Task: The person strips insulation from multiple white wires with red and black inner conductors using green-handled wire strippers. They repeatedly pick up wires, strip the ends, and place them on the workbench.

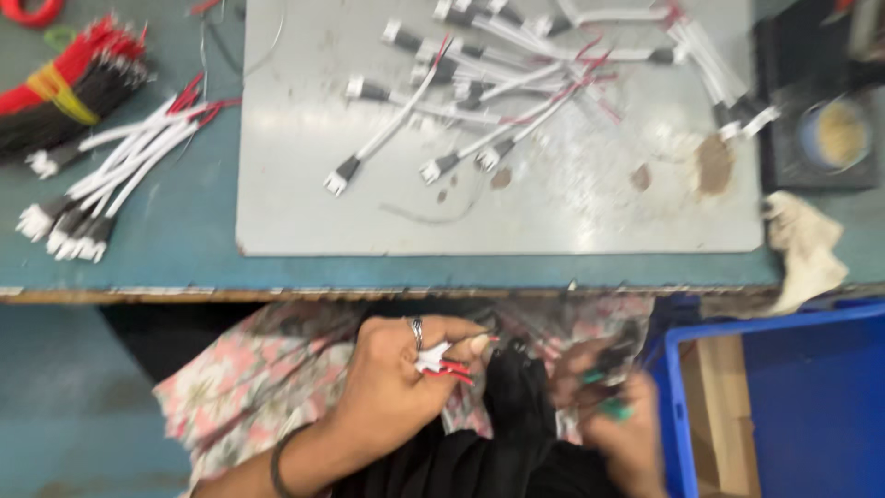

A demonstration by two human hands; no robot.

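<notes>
Both hands work low in the view, below the edge of the counter [184, 249], over a lap covered in floral cloth [249, 369]. The left hand [396, 378], at about 7 o'clock from the picture's middle, wears a ring and a dark wrist bangle. Its thumb and fingers are closed in a pinch on a small white connector with red wire ends [441, 362], which sticks out toward 3 o'clock.

The right hand [613, 406], at about 5 o'clock, is blurred. It appears curled around something dark with a green part, but what it holds, and how firmly, cannot be told.

On the counter above, at 12 o'clock, lies a grey plate [304, 212] strewn with loose white cable pieces [489, 101] with dark sleeves and white plugs. At 10 o'clock, off the plate, rests a second bunch of white cables [111, 175], and beyond it a bundle of red and black wires [55, 101] tied with a yellow band. At 3 o'clock a crumpled rag [807, 249] hangs over the counter edge. Just right of the right hand stands a blue bin [811, 387].
</notes>
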